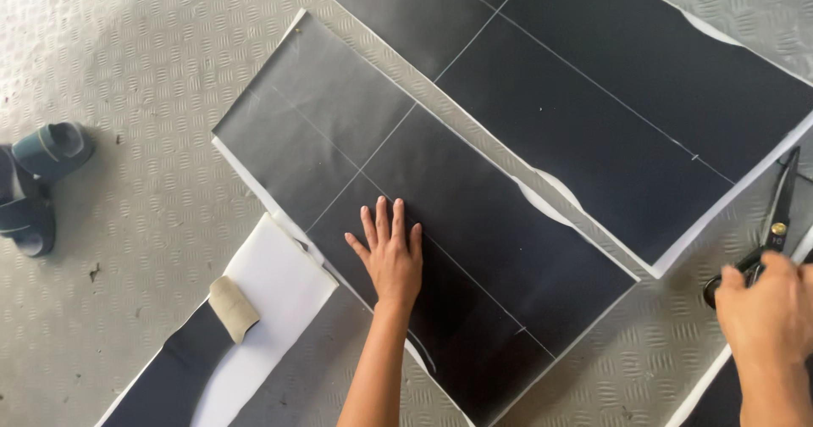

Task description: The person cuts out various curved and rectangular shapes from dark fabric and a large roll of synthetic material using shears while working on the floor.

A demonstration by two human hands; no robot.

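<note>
Left hand (pixel 389 256): flat, fingers spread, palm pressed on the near black sheet (pixel 406 198), which lies on the patterned metal floor (pixel 152 224) with chalk lines crossing it.

Right hand (pixel 766 304): closed over the handles of black scissors (pixel 775 224), blades pointing away, at the right edge.

Second black sheet (pixel 610 80): just beyond the first, edges nearly touching, a white lining showing along its border.

White piece (pixel 275 287): left of the forearm, a tan scrap (pixel 233 308) lying on it.

Dark sandals (pixel 38 181): far left, well apart.
</note>
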